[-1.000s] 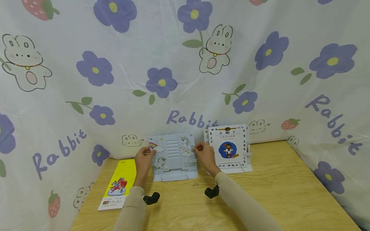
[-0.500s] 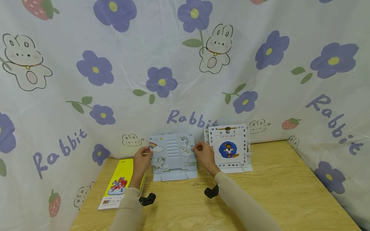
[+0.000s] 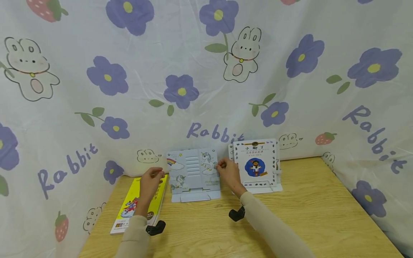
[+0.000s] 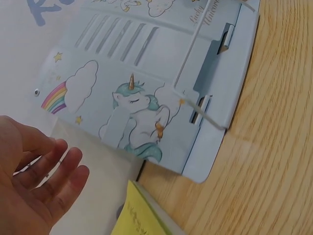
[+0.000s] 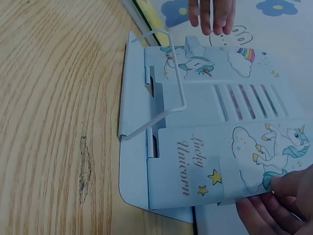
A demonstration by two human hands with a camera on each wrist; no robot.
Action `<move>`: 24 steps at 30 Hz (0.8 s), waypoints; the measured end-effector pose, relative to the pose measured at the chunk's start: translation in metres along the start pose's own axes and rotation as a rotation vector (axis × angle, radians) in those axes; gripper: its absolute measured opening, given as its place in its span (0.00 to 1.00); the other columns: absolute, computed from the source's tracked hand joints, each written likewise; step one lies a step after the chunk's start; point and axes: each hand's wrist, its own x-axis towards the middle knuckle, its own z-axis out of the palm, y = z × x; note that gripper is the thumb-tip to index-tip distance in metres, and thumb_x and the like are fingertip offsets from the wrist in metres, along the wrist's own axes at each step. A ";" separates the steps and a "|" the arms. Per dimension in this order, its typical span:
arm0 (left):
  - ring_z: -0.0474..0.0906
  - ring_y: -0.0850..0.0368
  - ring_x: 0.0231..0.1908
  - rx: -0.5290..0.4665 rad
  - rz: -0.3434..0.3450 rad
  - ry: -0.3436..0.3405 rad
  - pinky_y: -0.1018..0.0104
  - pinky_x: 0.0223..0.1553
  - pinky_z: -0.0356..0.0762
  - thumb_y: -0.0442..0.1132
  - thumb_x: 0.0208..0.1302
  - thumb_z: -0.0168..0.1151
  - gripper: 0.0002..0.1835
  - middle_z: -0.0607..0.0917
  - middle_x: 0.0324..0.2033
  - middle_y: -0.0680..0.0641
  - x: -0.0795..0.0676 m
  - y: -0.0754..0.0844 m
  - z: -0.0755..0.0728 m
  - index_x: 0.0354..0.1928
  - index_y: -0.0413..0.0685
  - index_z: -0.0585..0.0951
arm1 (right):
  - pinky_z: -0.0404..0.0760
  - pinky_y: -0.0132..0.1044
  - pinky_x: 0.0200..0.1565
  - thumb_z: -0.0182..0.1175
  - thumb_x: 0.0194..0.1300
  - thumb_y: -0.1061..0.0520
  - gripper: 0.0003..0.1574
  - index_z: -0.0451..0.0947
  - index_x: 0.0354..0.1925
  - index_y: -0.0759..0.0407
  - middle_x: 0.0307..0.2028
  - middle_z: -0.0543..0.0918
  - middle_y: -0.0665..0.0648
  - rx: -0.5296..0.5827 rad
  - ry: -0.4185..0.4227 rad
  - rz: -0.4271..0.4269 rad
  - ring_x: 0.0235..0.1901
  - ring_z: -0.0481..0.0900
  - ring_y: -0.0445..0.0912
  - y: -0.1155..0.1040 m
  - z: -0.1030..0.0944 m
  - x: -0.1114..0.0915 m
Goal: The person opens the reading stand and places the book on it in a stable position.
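Observation:
A pale blue metal book stand (image 3: 193, 172) with unicorns, a rainbow and slots stands upright at the back of the table. My right hand (image 3: 229, 175) pinches its right edge; in the right wrist view the thumb (image 5: 293, 183) lies on the printed front, the fingers behind. A wire page holder (image 5: 183, 93) sticks out along the stand's lower lip. My left hand (image 3: 150, 184) is off the stand's left edge, fingers loosely bent with nothing between them, as the left wrist view shows. Below it in the head view lies a thick yellow book (image 3: 135, 191), partly hidden by that arm.
To the right, a second stand (image 3: 277, 188) bears a white picture book (image 3: 255, 165) with a blue round picture. A patterned curtain (image 3: 193, 118) hangs right behind the wooden table (image 3: 290, 215). Each wrist carries a black camera mount (image 3: 237, 214).
My left hand has let go of the stand's left edge and moved left, over the yellow book. The right hand stays at the right edge, and the stand has not moved.

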 end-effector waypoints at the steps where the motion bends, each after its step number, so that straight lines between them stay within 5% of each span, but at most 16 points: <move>1: 0.87 0.41 0.52 0.010 0.000 0.001 0.65 0.48 0.90 0.39 0.81 0.59 0.17 0.87 0.55 0.33 -0.001 0.000 -0.003 0.62 0.36 0.81 | 0.84 0.38 0.35 0.68 0.73 0.59 0.05 0.84 0.41 0.61 0.36 0.88 0.59 -0.001 0.002 0.003 0.33 0.84 0.47 -0.001 0.000 -0.001; 7: 0.88 0.42 0.51 0.057 0.011 0.002 0.56 0.52 0.90 0.41 0.82 0.58 0.16 0.87 0.56 0.33 -0.007 -0.005 -0.018 0.60 0.38 0.82 | 0.88 0.45 0.43 0.70 0.71 0.59 0.07 0.83 0.43 0.60 0.40 0.88 0.59 -0.009 0.057 -0.001 0.40 0.87 0.51 -0.006 0.002 -0.004; 13: 0.89 0.47 0.49 0.073 -0.005 0.002 0.58 0.50 0.90 0.39 0.82 0.56 0.16 0.87 0.55 0.34 -0.017 -0.010 -0.032 0.61 0.36 0.82 | 0.84 0.35 0.37 0.71 0.68 0.64 0.04 0.83 0.40 0.59 0.35 0.87 0.56 0.017 0.093 -0.108 0.35 0.85 0.46 -0.022 0.006 -0.016; 18: 0.89 0.54 0.44 0.100 -0.007 0.015 0.67 0.45 0.90 0.37 0.82 0.55 0.15 0.88 0.52 0.32 -0.022 -0.014 -0.041 0.59 0.36 0.83 | 0.83 0.30 0.36 0.70 0.70 0.62 0.02 0.85 0.39 0.59 0.33 0.89 0.55 0.069 -0.015 -0.185 0.32 0.84 0.42 -0.038 0.013 -0.033; 24: 0.89 0.45 0.47 0.140 -0.034 0.013 0.65 0.45 0.90 0.39 0.83 0.54 0.17 0.88 0.53 0.32 -0.028 -0.027 -0.054 0.62 0.35 0.81 | 0.85 0.29 0.33 0.66 0.75 0.60 0.05 0.87 0.44 0.60 0.34 0.89 0.59 0.181 -0.264 -0.209 0.31 0.87 0.47 -0.056 0.032 -0.059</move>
